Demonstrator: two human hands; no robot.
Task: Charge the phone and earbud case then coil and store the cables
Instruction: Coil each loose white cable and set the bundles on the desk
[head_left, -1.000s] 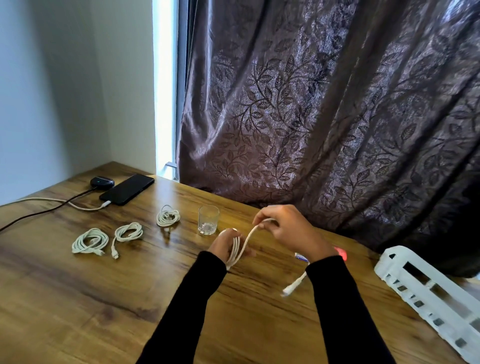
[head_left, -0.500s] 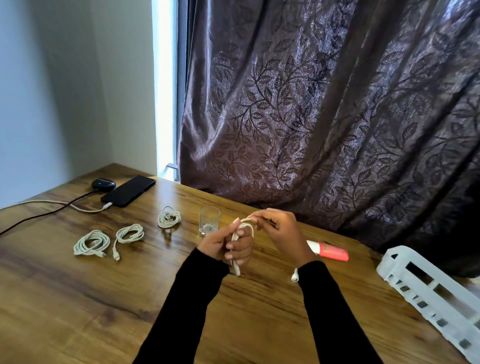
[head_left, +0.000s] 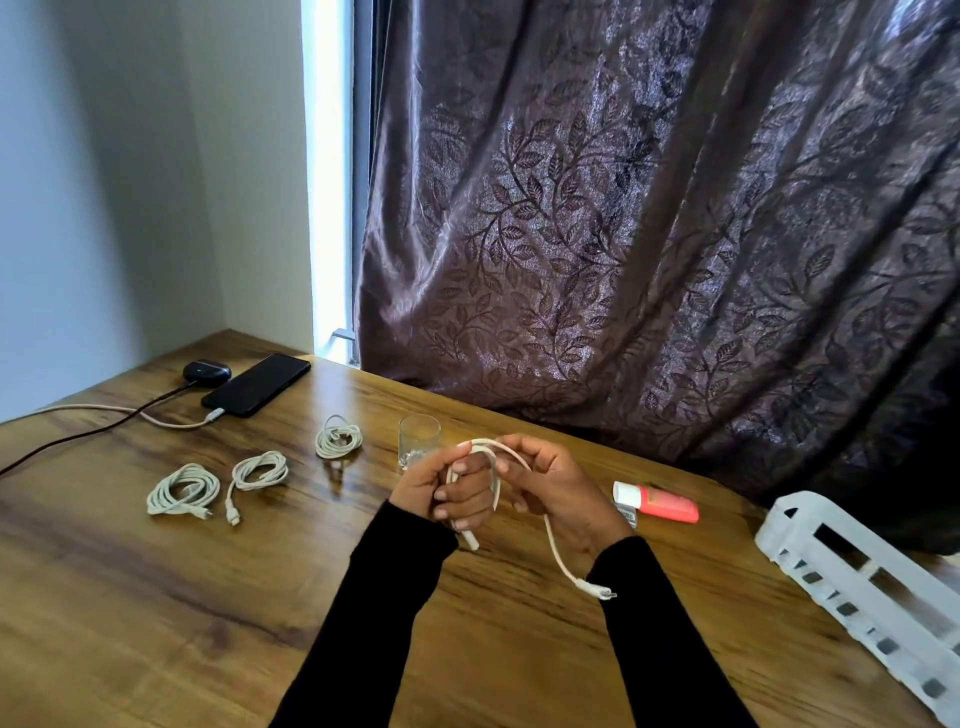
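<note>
My left hand (head_left: 447, 491) grips a small bundle of white cable (head_left: 493, 480) loops above the wooden table (head_left: 156, 623). My right hand (head_left: 558, 488) pinches the same cable just beside it, and the loose end with its plug (head_left: 597, 590) hangs down by my right wrist. At the far left lie a black phone (head_left: 257, 384) with a white cable (head_left: 130, 413) plugged in and a black earbud case (head_left: 207, 372) with a dark cable (head_left: 78, 436). Three coiled white cables (head_left: 183, 488) (head_left: 258, 471) (head_left: 338, 440) rest on the table.
A small clear glass (head_left: 418, 441) stands just behind my hands. A red and white tube (head_left: 657, 503) lies to the right. A white slotted plastic basket (head_left: 862, 577) sits at the table's right edge. A dark patterned curtain (head_left: 649, 234) hangs behind the table.
My hands have come close together; the cable that was stretched between them is now wrapped into loops in my left hand, and the free end has shortened.
</note>
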